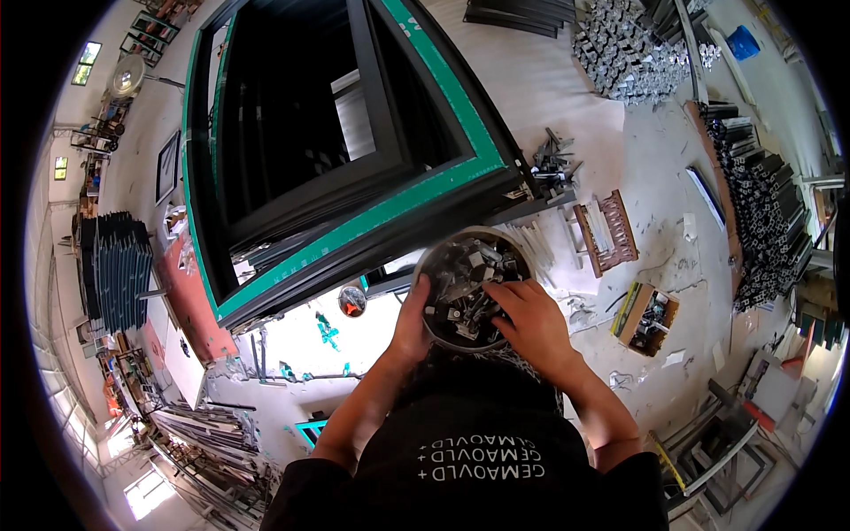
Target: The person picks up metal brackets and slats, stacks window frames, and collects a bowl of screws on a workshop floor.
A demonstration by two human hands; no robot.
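Note:
A round grey bowl (434,257) full of small metal fittings sits in front of my chest. My left hand (413,320) grips its left rim and holds it up. My right hand (529,320) reaches into the bowl from the right, fingers spread over the loose metal parts (469,270); whether it pinches one of them is hidden. Just beyond the bowl lies a large black window frame (354,142) with green tape along its edge.
A small cardboard box of parts (649,320) lies on the floor at right. A brown slatted piece (606,232) sits beside it. Stacks of aluminium profiles (630,49) and black profiles (760,212) line the far right. Scrap bars (212,434) lie at lower left.

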